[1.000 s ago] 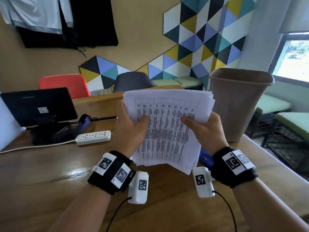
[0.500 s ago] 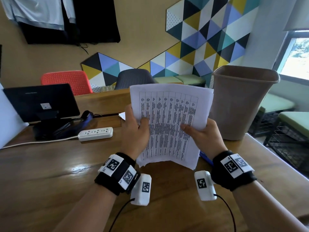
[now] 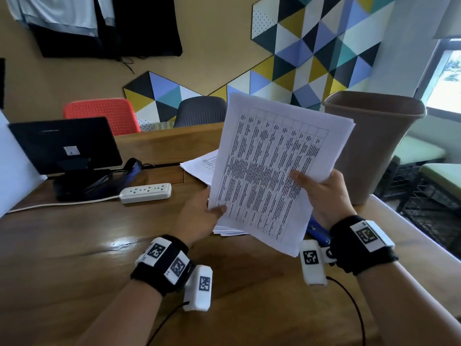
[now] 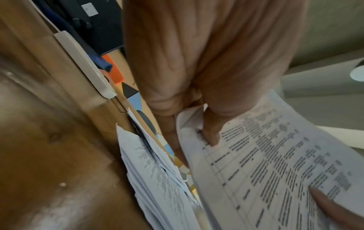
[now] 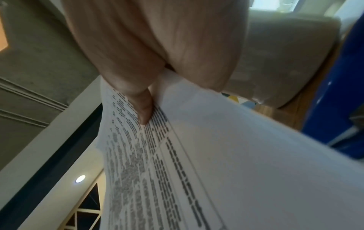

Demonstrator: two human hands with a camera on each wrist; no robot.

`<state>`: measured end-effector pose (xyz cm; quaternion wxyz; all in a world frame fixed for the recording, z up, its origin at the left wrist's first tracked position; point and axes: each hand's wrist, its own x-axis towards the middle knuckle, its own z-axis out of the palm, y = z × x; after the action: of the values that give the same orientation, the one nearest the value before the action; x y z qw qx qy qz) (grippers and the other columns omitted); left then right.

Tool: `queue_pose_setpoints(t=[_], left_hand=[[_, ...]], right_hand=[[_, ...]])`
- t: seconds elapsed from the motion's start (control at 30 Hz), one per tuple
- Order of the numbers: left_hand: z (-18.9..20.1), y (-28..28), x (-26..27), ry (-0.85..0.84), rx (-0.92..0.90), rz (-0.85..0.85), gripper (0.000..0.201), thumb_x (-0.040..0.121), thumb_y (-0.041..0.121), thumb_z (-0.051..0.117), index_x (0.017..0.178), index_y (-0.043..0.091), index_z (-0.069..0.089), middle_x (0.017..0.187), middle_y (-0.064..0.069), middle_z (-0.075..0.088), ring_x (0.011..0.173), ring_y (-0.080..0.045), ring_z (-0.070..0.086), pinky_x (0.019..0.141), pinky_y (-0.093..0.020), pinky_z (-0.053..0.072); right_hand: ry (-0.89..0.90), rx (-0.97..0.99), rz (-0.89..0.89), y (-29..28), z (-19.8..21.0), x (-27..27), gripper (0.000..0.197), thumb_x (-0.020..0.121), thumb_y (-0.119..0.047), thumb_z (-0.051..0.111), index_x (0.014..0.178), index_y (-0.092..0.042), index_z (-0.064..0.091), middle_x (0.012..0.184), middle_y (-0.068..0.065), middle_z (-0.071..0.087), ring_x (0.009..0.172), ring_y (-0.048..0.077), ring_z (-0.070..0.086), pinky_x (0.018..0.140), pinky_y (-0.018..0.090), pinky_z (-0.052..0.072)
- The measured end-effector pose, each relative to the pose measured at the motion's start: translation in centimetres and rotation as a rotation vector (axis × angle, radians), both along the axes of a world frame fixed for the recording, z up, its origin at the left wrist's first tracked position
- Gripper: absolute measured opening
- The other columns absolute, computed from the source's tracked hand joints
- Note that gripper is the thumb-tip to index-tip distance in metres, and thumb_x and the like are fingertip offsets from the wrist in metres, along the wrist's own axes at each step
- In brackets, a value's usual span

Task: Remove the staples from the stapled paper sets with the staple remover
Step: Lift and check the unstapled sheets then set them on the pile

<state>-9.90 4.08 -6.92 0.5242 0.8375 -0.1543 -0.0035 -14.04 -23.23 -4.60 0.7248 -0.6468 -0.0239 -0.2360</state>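
- A long wooden table [image 3: 74, 245], its varnished top glossy and knotted, carries everything in the room's foreground; a person works at its near edge.
- A tall brown plastic wastebasket [image 3: 369, 146] with tapered walls stands on the table's right end, probably put there to catch pulled staples.
- A sheaf of printed paper [image 3: 269, 171], thin white sheets covered in a dense ruled table, is held up off the table and tilted, its top edges fanned unevenly. Lifting it this way likely lets the person look for the stapled corner; no staple can be made out.
- More printed sheets [image 3: 199, 166] lie loose on the table beyond and beneath the raised set, apparently the rest of the pile.
- The right hand [image 3: 324, 198] grips the sheaf's right edge, thumb across the printed face and fingers curled behind, bearing most of its weight.
- The left hand [image 3: 199, 216] pinches the lower left corner, thumb on top and fingers under, steadying the limp pages.
- A white plastic power strip [image 3: 146, 193], long and rounded, lies to the left near a dark tablet on its stand [image 3: 64, 146].
- A glossy blue object [image 3: 318, 231] lies on the table just under the right wrist, within easy reach. It may be the staple remover, though the paper hides most of it.
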Motion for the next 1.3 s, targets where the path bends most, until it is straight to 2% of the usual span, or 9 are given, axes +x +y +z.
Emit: queue_pose_setpoints(t=[0.2, 0.33, 0.5, 0.63, 0.8, 1.0, 1.1, 1.2, 1.3], left_hand=[[-0.6, 1.2, 0.7, 0.247, -0.162, -0.134, 0.025, 0.099, 0.003, 0.062, 0.119, 0.014, 0.073, 0.115, -0.005, 0.077, 0.110, -0.025, 0.073, 0.098, -0.049, 0.057], [0.2, 1.5, 0.2, 0.380, -0.380, -0.135, 0.017, 0.093, -0.004, 0.065, 0.109, -0.002, 0.071, 0.108, -0.017, 0.077, 0.099, -0.027, 0.076, 0.079, -0.035, 0.065], [0.4, 2.0, 0.3, 0.387, -0.425, -0.022, 0.004, 0.077, 0.007, 0.080, 0.076, 0.005, 0.077, 0.100, -0.021, 0.078, 0.079, -0.025, 0.074, 0.059, -0.023, 0.062], [0.3, 2.1, 0.5, 0.305, -0.308, 0.020, 0.014, 0.082, 0.010, 0.081, 0.087, -0.001, 0.074, 0.095, -0.020, 0.078, 0.063, -0.020, 0.073, 0.056, -0.022, 0.061], [0.3, 2.3, 0.8, 0.191, -0.151, 0.074, 0.020, 0.082, 0.017, 0.083, 0.088, 0.000, 0.075, 0.088, -0.014, 0.079, 0.068, -0.023, 0.075, 0.062, -0.026, 0.063], [1.9, 3.3, 1.4, 0.167, 0.170, -0.111, 0.033, 0.077, 0.040, 0.087, 0.102, 0.021, 0.076, 0.100, 0.002, 0.079, 0.094, -0.017, 0.076, 0.093, -0.044, 0.059], [5.2, 2.0, 1.9, 0.014, -0.005, -0.071, 0.037, 0.085, 0.028, 0.081, 0.120, 0.028, 0.066, 0.109, 0.008, 0.077, 0.103, -0.009, 0.072, 0.101, -0.045, 0.055], [8.7, -0.5, 0.5, -0.192, -0.268, -0.001, 0.026, 0.096, 0.013, 0.064, 0.121, 0.022, 0.059, 0.112, 0.007, 0.074, 0.101, -0.010, 0.073, 0.088, -0.041, 0.061], [9.4, -2.2, -1.3, -0.437, -0.299, 0.147, 0.016, 0.099, 0.012, 0.054, 0.112, 0.020, 0.054, 0.104, 0.004, 0.071, 0.092, -0.009, 0.070, 0.077, -0.033, 0.060]], right_hand=[[0.076, 0.009, -0.031, -1.4, 0.3, 0.5, 0.030, 0.090, -0.002, 0.077, 0.119, -0.009, 0.073, 0.116, 0.010, 0.078, 0.107, 0.032, 0.076, 0.095, 0.061, 0.058], [0.087, 0.045, -0.035, -1.8, 0.5, 0.4, 0.033, 0.090, -0.001, 0.076, 0.123, -0.008, 0.071, 0.118, 0.011, 0.078, 0.108, 0.032, 0.075, 0.094, 0.061, 0.058], [0.110, 0.085, -0.068, -1.6, 0.3, 0.6, 0.030, 0.091, 0.001, 0.075, 0.119, -0.010, 0.072, 0.116, 0.011, 0.078, 0.106, 0.032, 0.076, 0.093, 0.062, 0.058], [0.134, 0.105, -0.075, -1.3, 0.0, 0.6, 0.030, 0.090, 0.001, 0.075, 0.118, -0.009, 0.072, 0.114, 0.011, 0.079, 0.105, 0.032, 0.076, 0.092, 0.062, 0.059], [0.138, 0.104, -0.079, -0.7, -0.2, 0.6, 0.031, 0.090, 0.001, 0.076, 0.119, -0.008, 0.071, 0.114, 0.010, 0.079, 0.104, 0.031, 0.077, 0.091, 0.061, 0.059], [0.140, -0.148, -0.039, -1.1, 0.4, 0.0, 0.025, 0.090, -0.008, 0.079, 0.113, -0.015, 0.075, 0.109, 0.005, 0.080, 0.101, 0.028, 0.078, 0.093, 0.059, 0.059], [0.112, -0.281, -0.006, -0.5, 1.0, -0.3, 0.023, 0.089, -0.010, 0.081, 0.107, -0.024, 0.076, 0.109, -0.001, 0.081, 0.102, 0.024, 0.077, 0.095, 0.059, 0.059], [0.052, -0.266, 0.037, 0.6, 1.9, -0.7, 0.027, 0.088, -0.008, 0.081, 0.111, -0.022, 0.075, 0.114, 0.000, 0.080, 0.107, 0.024, 0.076, 0.096, 0.058, 0.058], [-0.014, -0.273, 0.026, 1.3, 3.0, -1.5, 0.026, 0.088, -0.010, 0.081, 0.113, -0.018, 0.076, 0.113, 0.001, 0.080, 0.105, 0.024, 0.076, 0.094, 0.057, 0.060]])
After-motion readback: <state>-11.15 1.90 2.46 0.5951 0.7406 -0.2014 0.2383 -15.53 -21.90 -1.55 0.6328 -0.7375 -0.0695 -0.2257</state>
